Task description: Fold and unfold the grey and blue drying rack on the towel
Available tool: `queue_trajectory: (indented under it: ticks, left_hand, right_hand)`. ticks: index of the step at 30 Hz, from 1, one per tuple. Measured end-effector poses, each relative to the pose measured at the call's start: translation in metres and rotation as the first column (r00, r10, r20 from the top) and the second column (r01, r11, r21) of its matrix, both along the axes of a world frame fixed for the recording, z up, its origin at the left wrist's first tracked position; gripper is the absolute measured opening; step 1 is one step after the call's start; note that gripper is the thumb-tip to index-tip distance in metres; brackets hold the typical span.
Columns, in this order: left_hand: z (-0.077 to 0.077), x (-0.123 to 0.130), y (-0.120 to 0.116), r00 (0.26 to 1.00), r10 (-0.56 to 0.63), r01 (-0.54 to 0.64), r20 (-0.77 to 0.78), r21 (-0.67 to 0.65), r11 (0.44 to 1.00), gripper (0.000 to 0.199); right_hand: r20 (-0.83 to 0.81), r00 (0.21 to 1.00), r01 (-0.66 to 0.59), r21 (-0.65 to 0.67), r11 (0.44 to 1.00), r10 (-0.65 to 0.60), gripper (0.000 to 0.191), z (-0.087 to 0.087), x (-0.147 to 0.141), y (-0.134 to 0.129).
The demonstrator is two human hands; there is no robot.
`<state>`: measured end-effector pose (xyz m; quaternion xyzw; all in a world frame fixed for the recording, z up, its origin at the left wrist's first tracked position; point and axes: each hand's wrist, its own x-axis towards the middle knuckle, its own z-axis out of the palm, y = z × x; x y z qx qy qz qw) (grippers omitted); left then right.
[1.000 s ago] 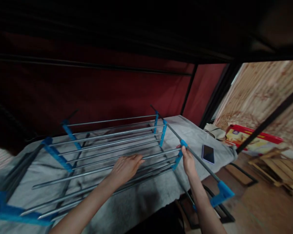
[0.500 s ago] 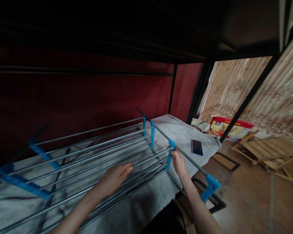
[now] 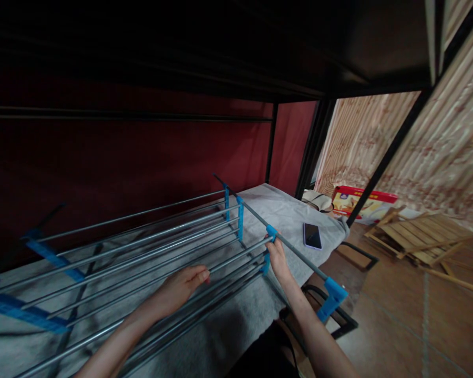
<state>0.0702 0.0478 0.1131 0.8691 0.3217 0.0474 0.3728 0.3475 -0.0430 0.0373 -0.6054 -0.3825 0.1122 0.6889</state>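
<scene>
A shoe rack (image 3: pixel 150 228) of grey metal tubes with blue plastic brackets lies on its side over a pale grey cloth. My left hand (image 3: pixel 187 282) is closed around one of its long tubes, near the middle of the tube's length. At the right end my right hand (image 3: pixel 276 256) grips a blue bracket (image 3: pixel 271 232), where that tube meets the side pole (image 3: pixel 299 255). The right fingers are partly hidden behind the bracket. Nearer me, another blue bracket (image 3: pixel 333 296) sits on the pole's end with no tubes in it.
A phone (image 3: pixel 312 236) lies on the grey cloth (image 3: pixel 278 202) right of the rack. Overhead is a dark upper frame (image 3: pixel 220 58) with black posts. On the tiled floor at right are a folded wooden slatted piece (image 3: pixel 429 233) and a red-and-yellow box (image 3: pixel 362 202).
The whole view has shifted slightly, so the rack, phone and floor items appear farther left. Both hands keep their places on the rack.
</scene>
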Motion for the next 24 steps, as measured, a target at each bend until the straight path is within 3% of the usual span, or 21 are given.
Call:
queue_trajectory:
  ticks: [6, 9, 14, 17, 21, 24]
  left_hand:
    - [0.002, 0.004, 0.001, 1.000, -0.006, 0.008, 0.020, -0.116, 0.993, 0.053]
    - [0.003, 0.005, -0.001, 0.999, -0.002, 0.005, 0.032, -0.094, 0.996, 0.051]
    - [0.003, -0.002, -0.007, 0.999, -0.023, 0.021, 0.022, 0.093, 0.995, 0.044]
    - [0.004, -0.008, -0.012, 0.999, 0.034, -0.028, -0.024, 0.219, 0.975, 0.037]
    - [0.006, -0.016, -0.023, 0.990, 0.083, -0.027, -0.114, 0.421, 0.907, 0.025]
    - [0.006, -0.023, -0.030, 0.985, 0.092, -0.004, -0.144, 0.518, 0.855, 0.020]
  right_hand:
    - [0.027, 1.000, 0.002, -0.010, 1.000, -0.002, 0.025, -0.004, 0.002, 0.002]
    - [0.029, 1.000, 0.008, -0.028, 1.000, -0.007, 0.023, -0.007, 0.003, -0.001]
    - [0.028, 1.000, -0.009, -0.060, 0.998, 0.011, 0.023, -0.005, 0.006, -0.004]
    - [0.072, 0.997, 0.008, -0.104, 0.995, 0.000, 0.026, -0.006, 0.009, -0.004]
    - [0.267, 0.963, 0.069, -0.159, 0.985, -0.024, 0.029, -0.022, 0.028, -0.006]
    - [0.497, 0.867, 0.063, -0.151, 0.987, 0.021, 0.027, -0.042, 0.054, -0.003]
